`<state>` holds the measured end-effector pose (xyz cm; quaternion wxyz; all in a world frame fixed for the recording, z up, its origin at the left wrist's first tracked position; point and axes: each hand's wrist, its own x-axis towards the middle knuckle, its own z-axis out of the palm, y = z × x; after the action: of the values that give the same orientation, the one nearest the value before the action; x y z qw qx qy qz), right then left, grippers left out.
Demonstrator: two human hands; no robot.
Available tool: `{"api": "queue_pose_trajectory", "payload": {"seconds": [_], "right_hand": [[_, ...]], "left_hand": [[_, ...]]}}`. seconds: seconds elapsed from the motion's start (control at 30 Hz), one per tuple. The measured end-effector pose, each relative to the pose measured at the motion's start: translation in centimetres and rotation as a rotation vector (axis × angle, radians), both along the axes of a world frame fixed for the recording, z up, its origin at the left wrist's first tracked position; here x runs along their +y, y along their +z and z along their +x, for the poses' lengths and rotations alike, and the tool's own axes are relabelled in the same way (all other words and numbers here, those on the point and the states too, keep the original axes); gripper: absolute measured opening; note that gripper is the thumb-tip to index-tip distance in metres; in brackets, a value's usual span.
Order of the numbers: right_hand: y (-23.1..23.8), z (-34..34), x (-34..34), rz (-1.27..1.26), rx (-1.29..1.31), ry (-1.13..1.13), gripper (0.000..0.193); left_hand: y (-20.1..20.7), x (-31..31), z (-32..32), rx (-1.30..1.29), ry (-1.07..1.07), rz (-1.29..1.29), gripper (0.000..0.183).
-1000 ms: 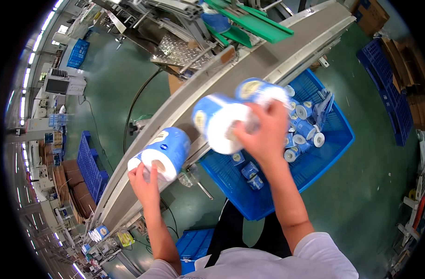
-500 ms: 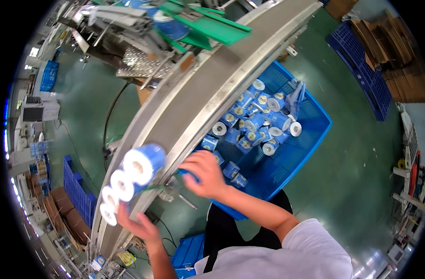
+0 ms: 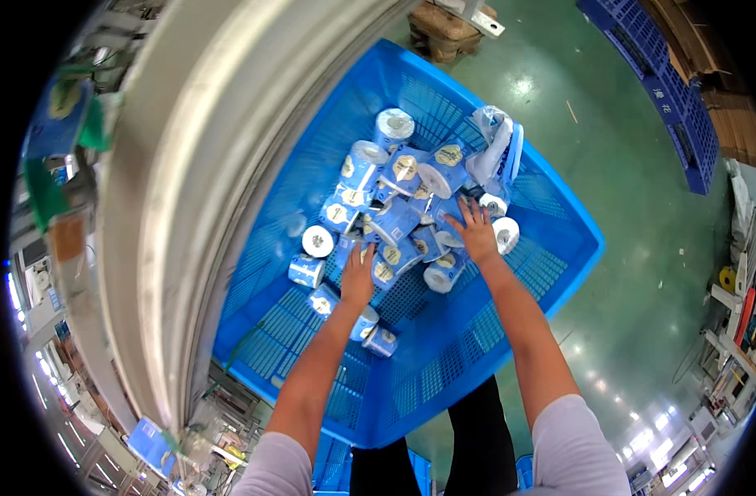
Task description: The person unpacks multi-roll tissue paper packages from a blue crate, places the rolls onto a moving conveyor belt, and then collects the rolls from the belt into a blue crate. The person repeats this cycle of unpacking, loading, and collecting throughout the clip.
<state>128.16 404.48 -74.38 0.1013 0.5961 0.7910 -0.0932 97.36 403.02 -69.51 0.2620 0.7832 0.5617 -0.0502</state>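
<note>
A big blue plastic basket (image 3: 560, 207) holds a heap of toilet rolls (image 3: 393, 220) in blue-and-white wrappers. Both my arms reach down into it. My left hand (image 3: 358, 279) lies at the near left side of the heap, its fingers stretched out against the rolls; their tips are partly lost among the wrappers. Farther right, my right hand (image 3: 478, 237) rests with spread fingers on rolls near a white-ended roll (image 3: 505, 236). Neither hand visibly grips a roll. A crumpled clear and blue plastic wrapper (image 3: 495, 149) sits at the heap's far right.
Along the basket's left side runs a conveyor (image 3: 159, 207) with metal rails. A blue wrapped pack (image 3: 151, 446) is at its near end. Blue pallets (image 3: 663, 91) and stacked cardboard (image 3: 741, 124) stand at the far right, across the green floor (image 3: 543, 66).
My view has swung down over the basket. My left hand has left the rolls on the conveyor, and my right hand has moved from the basket's edge; both are now among the rolls inside.
</note>
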Motion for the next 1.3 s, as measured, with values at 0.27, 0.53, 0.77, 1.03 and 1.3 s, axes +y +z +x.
{"api": "queue_pose_trajectory", "payload": {"seconds": [0.27,0.53,0.77,1.03,1.3], "right_hand": [[-0.8,3.9,4.3,-0.242,0.211,0.189,0.064],[3.9,4.0,4.7,-0.729,0.727,-0.343,0.054],[8.8,-1.0,4.1,-0.865,2.273,-1.521,0.055],[-2.8,-9.3,8.5,-0.078,2.568,-1.776,0.044],[1.4,-6.8,8.8,0.040,2.090,-1.855,0.025]], "left_hand": [[-13.6,6.6,4.3,0.168,-0.438,0.196,0.088],[-7.1,7.0,1.3,-0.249,0.083,-0.468,0.055],[-5.9,8.8,-2.1,-1.383,1.275,-1.039,0.048],[-12.9,12.2,9.9,-1.466,1.432,-0.829,0.052],[-9.7,9.9,7.2,-1.462,1.546,-0.830,0.028]]}}
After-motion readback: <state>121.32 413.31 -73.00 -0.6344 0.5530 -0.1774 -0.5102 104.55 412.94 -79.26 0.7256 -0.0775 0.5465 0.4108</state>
